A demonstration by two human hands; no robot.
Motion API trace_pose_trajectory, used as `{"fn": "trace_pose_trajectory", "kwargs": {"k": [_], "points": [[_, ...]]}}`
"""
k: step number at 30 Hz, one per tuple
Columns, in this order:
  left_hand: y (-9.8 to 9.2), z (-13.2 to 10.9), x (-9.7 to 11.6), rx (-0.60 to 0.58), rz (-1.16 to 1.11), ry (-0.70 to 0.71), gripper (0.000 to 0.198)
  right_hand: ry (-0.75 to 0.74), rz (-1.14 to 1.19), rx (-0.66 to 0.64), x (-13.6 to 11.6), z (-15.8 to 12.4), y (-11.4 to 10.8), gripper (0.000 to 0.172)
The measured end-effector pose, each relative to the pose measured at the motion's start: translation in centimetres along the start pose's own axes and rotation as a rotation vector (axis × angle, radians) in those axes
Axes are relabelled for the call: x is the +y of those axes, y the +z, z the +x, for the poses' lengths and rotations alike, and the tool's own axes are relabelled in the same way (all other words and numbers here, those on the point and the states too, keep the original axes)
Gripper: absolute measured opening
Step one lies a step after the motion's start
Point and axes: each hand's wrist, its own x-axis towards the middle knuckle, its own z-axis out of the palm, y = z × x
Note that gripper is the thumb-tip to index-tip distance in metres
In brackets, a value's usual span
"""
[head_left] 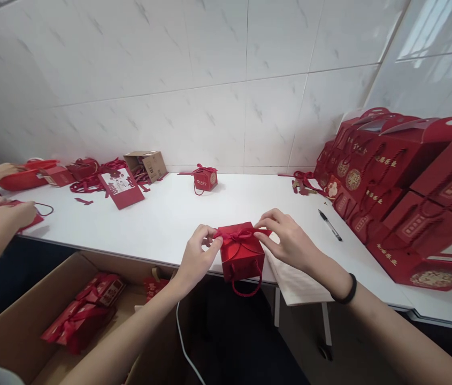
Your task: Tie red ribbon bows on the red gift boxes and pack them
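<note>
A small red gift box (240,262) with a rope handle sits at the table's front edge, the handle hanging over the side facing me. Across its top lies a red ribbon (238,235) tied in a bow. My left hand (198,256) pinches the ribbon's left side between thumb and fingers, close against the box. On the other side, my right hand (285,238), with a black band on its wrist, has the ribbon's right end between its fingertips. Under the right hand, a white sheet of paper (296,280) hangs over the table edge.
Red gift boxes (390,176) are stacked at the right, beside a black pen (330,224). A small tied box (205,177) stands near the wall. Ribbons, a card (121,187) and a co-worker's hands (15,214) are at left. Below, an open carton (21,321) holds wrapped boxes.
</note>
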Motion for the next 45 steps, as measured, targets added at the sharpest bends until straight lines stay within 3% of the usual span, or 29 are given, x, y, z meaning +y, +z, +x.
{"fn": "trace_pose_trajectory", "kwargs": {"k": [4, 10, 13, 16, 20, 24, 27, 39, 45], "points": [[0.2, 0.0, 0.7, -0.056, -0.014, -0.010, 0.015, 0.264, 0.147, -0.062, -0.6, 0.6, -0.2, 0.023], [0.8, -0.4, 0.4, -0.011, 0.190, 0.202, 0.012, 0.242, 0.208, -0.075, -0.8, 4.4, 0.2, 0.015], [1.1, -0.5, 0.2, 0.024, 0.226, 0.230, 0.016, 0.183, 0.222, -0.336, -1.1, 6.9, 0.7, 0.016], [1.3, -0.5, 0.0, 0.045, 0.199, 0.161, 0.012, 0.166, 0.279, -0.640, -1.1, 8.6, 0.9, 0.023], [1.4, -0.5, -0.1, 0.039, 0.185, 0.138, 0.007, 0.164, 0.357, -0.755, -0.6, 9.2, 0.9, 0.018], [1.5, -0.3, 0.4, 0.037, 0.269, 0.242, 0.017, 0.215, 0.441, -0.721, -0.2, 8.8, 0.9, 0.015], [1.8, -0.2, 0.8, 0.036, 0.305, 0.292, 0.013, 0.249, 0.532, -0.683, 0.0, 8.4, 1.1, 0.015], [1.7, 0.5, 1.1, -0.077, 0.264, 0.124, 0.013, 0.366, 0.589, -0.524, 0.1, 7.9, 2.5, 0.016], [1.5, 0.7, 0.9, -0.081, 0.214, 0.139, 0.012, 0.399, 0.371, -0.172, -0.7, 6.7, 1.3, 0.014]]}}
